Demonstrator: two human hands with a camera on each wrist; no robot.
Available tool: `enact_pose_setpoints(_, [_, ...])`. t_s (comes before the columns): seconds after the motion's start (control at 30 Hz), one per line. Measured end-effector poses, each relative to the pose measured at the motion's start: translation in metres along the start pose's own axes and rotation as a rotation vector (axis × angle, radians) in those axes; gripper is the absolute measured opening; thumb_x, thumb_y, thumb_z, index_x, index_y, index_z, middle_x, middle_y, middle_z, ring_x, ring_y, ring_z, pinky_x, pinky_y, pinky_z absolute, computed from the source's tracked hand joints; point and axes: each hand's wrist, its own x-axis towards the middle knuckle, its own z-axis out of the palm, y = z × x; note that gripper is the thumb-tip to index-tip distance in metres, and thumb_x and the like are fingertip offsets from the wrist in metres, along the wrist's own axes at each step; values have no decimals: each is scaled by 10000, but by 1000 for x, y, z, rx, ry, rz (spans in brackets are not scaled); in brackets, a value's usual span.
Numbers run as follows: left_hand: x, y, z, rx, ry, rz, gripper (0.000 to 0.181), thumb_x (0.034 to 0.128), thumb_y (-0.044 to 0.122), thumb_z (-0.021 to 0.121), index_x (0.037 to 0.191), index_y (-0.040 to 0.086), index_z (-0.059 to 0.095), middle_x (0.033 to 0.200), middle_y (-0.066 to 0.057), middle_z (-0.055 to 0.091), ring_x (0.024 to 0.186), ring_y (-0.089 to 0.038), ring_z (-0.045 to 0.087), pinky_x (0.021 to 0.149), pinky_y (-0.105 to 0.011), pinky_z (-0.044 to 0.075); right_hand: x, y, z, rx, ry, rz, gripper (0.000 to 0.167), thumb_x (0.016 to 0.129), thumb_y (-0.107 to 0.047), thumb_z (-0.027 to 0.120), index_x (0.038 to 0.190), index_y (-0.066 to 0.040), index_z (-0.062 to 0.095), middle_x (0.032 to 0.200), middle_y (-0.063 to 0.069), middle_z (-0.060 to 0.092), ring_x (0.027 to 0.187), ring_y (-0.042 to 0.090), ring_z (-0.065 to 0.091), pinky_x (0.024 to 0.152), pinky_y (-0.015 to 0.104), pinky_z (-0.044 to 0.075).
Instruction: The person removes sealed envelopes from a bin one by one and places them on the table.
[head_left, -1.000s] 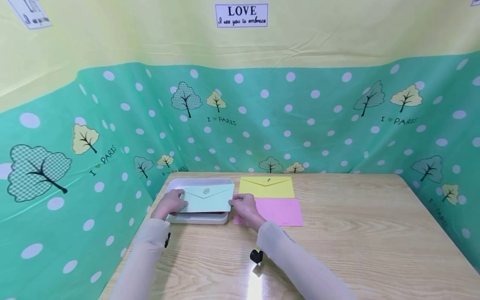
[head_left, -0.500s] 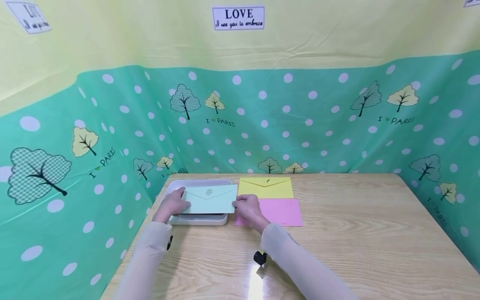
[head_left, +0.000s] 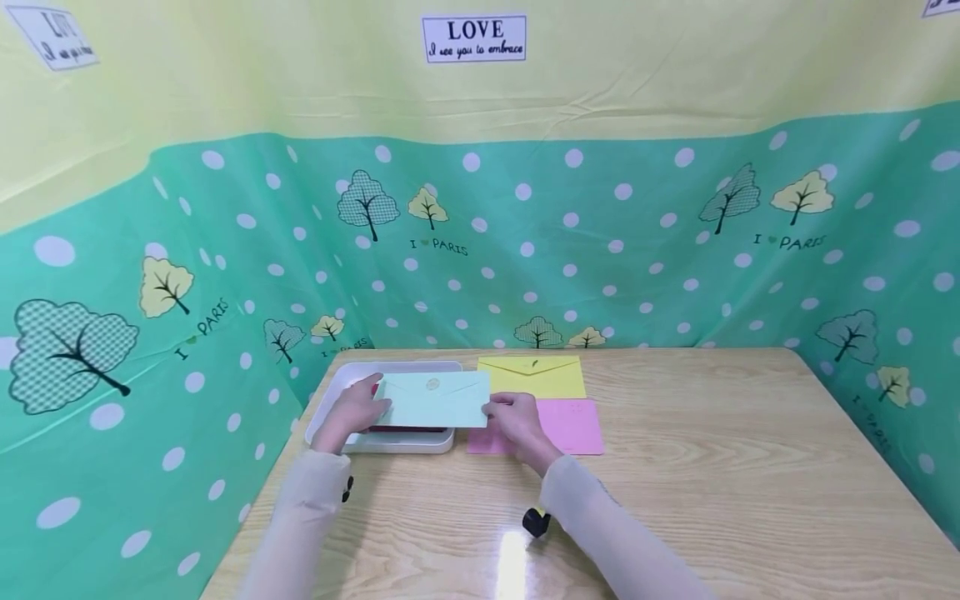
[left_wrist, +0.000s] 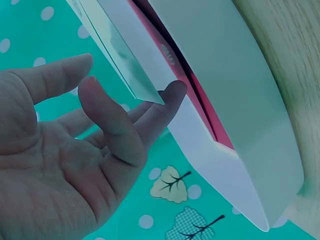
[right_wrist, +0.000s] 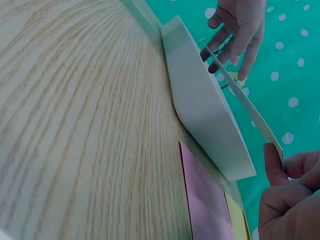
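A mint-green envelope (head_left: 442, 402), flap side up, is held above the white tray (head_left: 330, 423), its right end past the tray's right rim. My right hand (head_left: 519, 421) pinches that right end between thumb and fingers. At the other end is my left hand (head_left: 352, 414); in the left wrist view its thumb stands apart from the envelope (left_wrist: 122, 57), while fingers reach beneath the corner without gripping it. A red envelope-like piece (left_wrist: 207, 107) with pale print lies in the tray, mostly hidden in the head view.
To the tray's right a yellow envelope (head_left: 558, 377) lies flat behind a pink envelope (head_left: 573, 427), partly covered by my right hand. All rest on a wooden table (head_left: 712, 467). Polka-dot cloth (head_left: 637, 225) hangs around the table's back and sides.
The mint-green envelope has moved right with both hands, toward the pink envelope. More of the red piece in the tray shows at its left end and below it.
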Motion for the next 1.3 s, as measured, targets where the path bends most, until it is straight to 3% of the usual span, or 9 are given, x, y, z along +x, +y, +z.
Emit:
enact_pose_setpoints(0.13, [-3, 7, 2, 3, -1, -1, 656, 1071, 181, 589, 1621, -32, 304, 853, -158, 611, 524, -187, 514, 550, -327, 510, 0, 3, -9, 4, -10, -12, 367, 930, -73, 738, 1277, 40, 700, 1156, 149, 714, 1052, 319, 680, 934, 467, 556])
enact_pose_setpoints(0.2, [-4, 10, 3, 2, -4, -2, 649, 1076, 190, 587, 1622, -24, 310, 758, -124, 545, 521, -188, 508, 551, -324, 505, 0, 5, -14, 5, -14, -14, 368, 931, -77, 738, 1277, 41, 701, 1154, 149, 716, 1045, 317, 681, 935, 475, 556])
enact_pose_setpoints(0.43, [-13, 18, 12, -38, 7, 47, 609, 1074, 183, 600, 1600, -21, 369, 1295, -315, 614, 637, -241, 577, 580, -334, 509, -4, 8, -32, 5, 5, -17, 384, 921, -80, 740, 1282, 45, 697, 1142, 154, 720, 1042, 296, 673, 952, 447, 554])
enact_pose_setpoints(0.53, [-17, 23, 15, -37, 11, 58, 608, 1071, 185, 604, 1598, -17, 379, 1211, -294, 637, 616, -251, 572, 581, -346, 501, -7, 9, -39, 11, 3, -10, 397, 920, -87, 745, 1293, 40, 696, 1105, 144, 728, 802, 168, 632, 740, 327, 556])
enact_pose_setpoints(0.7, [-24, 30, 21, -23, 32, 104, 586, 1063, 179, 612, 1573, -33, 417, 1068, -219, 645, 599, -224, 567, 591, -350, 499, -12, 9, -51, 57, -4, 0, 398, 929, -75, 738, 1307, 41, 689, 991, 139, 730, 484, 48, 330, 490, 231, 321])
enact_pose_setpoints(0.8, [-28, 34, 24, -32, 37, 120, 573, 1065, 172, 611, 1569, -29, 426, 1163, -240, 652, 638, -258, 597, 632, -388, 526, -13, 9, -57, 48, 2, -14, 387, 938, -77, 736, 1303, 44, 691, 933, 118, 719, 462, 34, 311, 481, 221, 310])
enact_pose_setpoints(0.93, [-31, 37, 28, -16, 56, 148, 559, 1064, 157, 611, 1560, -34, 439, 1321, -289, 632, 960, -367, 684, 866, -521, 570, -14, 8, -65, 20, 10, -18, 376, 940, -86, 739, 1298, 25, 704, 876, 112, 705, 474, 49, 325, 510, 232, 348])
enact_pose_setpoints(1.03, [-33, 41, 31, -5, 74, 167, 549, 1060, 148, 615, 1550, -39, 453, 1422, -301, 584, 1235, -436, 611, 1016, -591, 502, -16, 8, -70, 4, 19, -25, 371, 934, -87, 749, 1285, 27, 712, 919, 98, 714, 538, 67, 412, 553, 245, 411])
enact_pose_setpoints(1.3, [-41, 53, 37, -32, 82, 169, 534, 1055, 158, 636, 1544, 0, 490, 1443, -279, 579, 1329, -468, 550, 1044, -613, 476, -19, 8, -88, 19, 38, -31, 372, 935, -84, 748, 1287, 30, 712, 791, 41, 671, 482, 45, 322, 501, 237, 337])
